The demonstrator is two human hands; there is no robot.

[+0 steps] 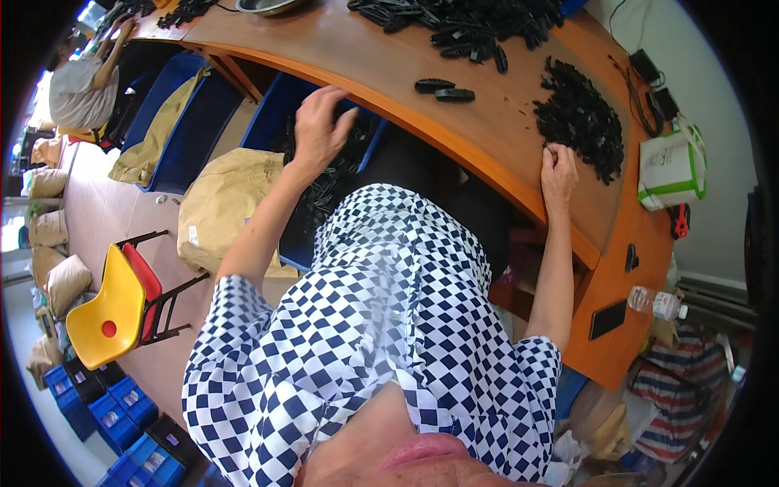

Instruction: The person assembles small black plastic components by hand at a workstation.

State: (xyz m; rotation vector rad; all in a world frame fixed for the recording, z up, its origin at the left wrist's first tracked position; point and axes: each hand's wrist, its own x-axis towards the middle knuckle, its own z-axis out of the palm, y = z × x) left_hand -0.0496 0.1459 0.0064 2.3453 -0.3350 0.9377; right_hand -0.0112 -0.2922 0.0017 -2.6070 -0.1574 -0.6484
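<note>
My left hand (320, 130) is over a blue bin (264, 114) beside the table edge, its fingers apart and nothing seen in them. Long black plastic pieces (324, 188) lie inside that bin. On the tabletop my right hand (559, 172) is closed in a pinch at the near edge of a heap of small black parts (580, 118). Whatever its fingertips hold, if anything, is too small to make out. Two long black pieces (454, 95) rest side by side between my hands, and a larger pile of similar pieces (479, 31) spreads behind them.
The wooden table (519, 154) curves across the view. A brown sack (223, 203) stands left of the bin, near a yellow chair (105, 312). At right are a white-green bag (672, 166), a phone (608, 319) and a plastic bottle (653, 303). Another person (85, 89) works at far left.
</note>
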